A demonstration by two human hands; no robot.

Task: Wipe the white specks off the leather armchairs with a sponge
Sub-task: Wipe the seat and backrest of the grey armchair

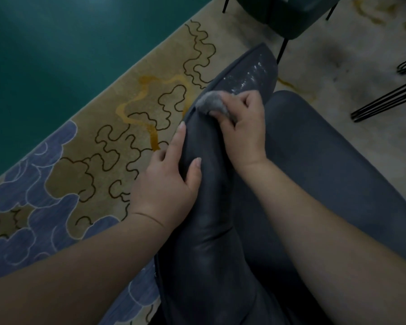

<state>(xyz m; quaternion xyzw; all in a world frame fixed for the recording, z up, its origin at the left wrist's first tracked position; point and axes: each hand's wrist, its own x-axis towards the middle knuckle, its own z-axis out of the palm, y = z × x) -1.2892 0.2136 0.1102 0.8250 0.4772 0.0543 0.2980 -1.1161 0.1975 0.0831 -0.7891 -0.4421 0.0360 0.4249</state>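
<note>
Your right hand [243,127] hides most of the grey sponge [209,104]. The armchair [326,174] runs off the bottom edge, and the second chair [291,17] is cut off at top.

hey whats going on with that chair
A person is cleaning a dark leather armchair. The right hand grips a grey sponge and presses it on the armrest. The left hand rests on the armrest's outer side, thumb on top, steadying it. Just beyond the sponge, white specks still show near the armrest's far end, so that patch is not yet wiped. A patterned rug lies beside the chair.
</note>
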